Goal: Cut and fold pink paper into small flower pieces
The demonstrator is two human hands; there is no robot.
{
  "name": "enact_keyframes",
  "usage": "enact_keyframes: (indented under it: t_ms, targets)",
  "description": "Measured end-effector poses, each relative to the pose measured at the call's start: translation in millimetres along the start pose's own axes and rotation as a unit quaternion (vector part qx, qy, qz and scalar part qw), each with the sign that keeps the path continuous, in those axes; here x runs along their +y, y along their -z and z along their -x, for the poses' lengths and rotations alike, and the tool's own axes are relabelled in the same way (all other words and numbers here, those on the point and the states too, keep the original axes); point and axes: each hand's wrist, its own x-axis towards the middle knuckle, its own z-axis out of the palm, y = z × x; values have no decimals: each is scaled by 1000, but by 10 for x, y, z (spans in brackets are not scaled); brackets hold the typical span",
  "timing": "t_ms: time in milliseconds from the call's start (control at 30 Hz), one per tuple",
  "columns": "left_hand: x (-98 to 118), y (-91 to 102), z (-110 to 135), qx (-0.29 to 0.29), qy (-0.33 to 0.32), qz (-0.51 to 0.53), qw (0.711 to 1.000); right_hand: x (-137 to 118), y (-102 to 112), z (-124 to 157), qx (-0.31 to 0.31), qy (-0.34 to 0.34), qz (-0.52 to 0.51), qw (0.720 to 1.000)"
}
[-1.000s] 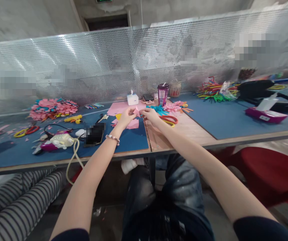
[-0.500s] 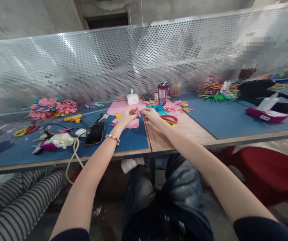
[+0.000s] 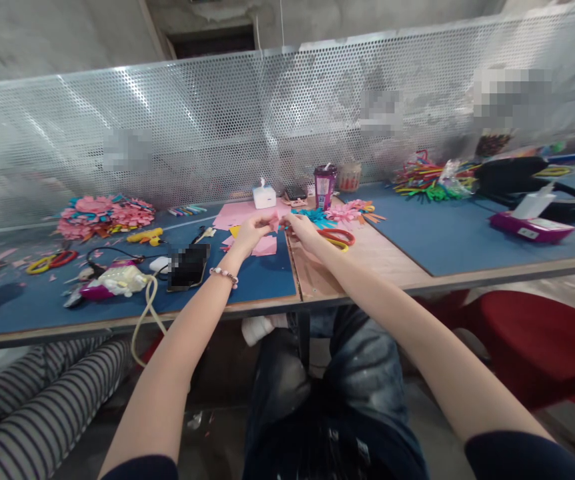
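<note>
A small piece of pink paper (image 3: 274, 224) is held up over the table between my two hands. My left hand (image 3: 253, 233) pinches it from the left, with a beaded bracelet on that wrist. On the other side, my right hand (image 3: 301, 228) has its fingers closed at the paper's right edge; the fingertips are small and partly hidden. Below lie flat pink paper pieces (image 3: 265, 247) and a bit of yellow paper (image 3: 235, 231). Red and yellow scissors handles (image 3: 338, 238) show beside my right forearm.
Behind my hands stand a white tissue box (image 3: 264, 197) and a purple drink cup (image 3: 325, 187). Fringed paper flowers (image 3: 343, 213) lie to the right, a pink flower bunch (image 3: 105, 217) left. A black phone (image 3: 190, 267) and a glue gun (image 3: 115, 279) are at the left.
The pink paper has turned to show a flatter face, its pointed shape gone. My right fingers have shifted slightly; both arms stay in almost the same place.
</note>
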Motion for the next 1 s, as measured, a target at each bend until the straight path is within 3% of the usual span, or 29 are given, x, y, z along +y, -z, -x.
enact_keyframes:
  t_ms: [200, 333, 533, 1000]
  targets:
    - [-4, -3, -1, -1, -20, -28, 999, -33, -85, 65, -26, -28, 68, 997]
    - [-5, -23, -3, -22, -16, -33, 999, -38, -124, 94, -51, -45, 48, 997]
    - [55, -33, 48, 8, -2, -20, 1000, -3, -86, 65, -70, -54, 9, 996]
    - [15, 3, 17, 3, 56, 65, 996, -5, -97, 43, -42, -38, 78, 995]
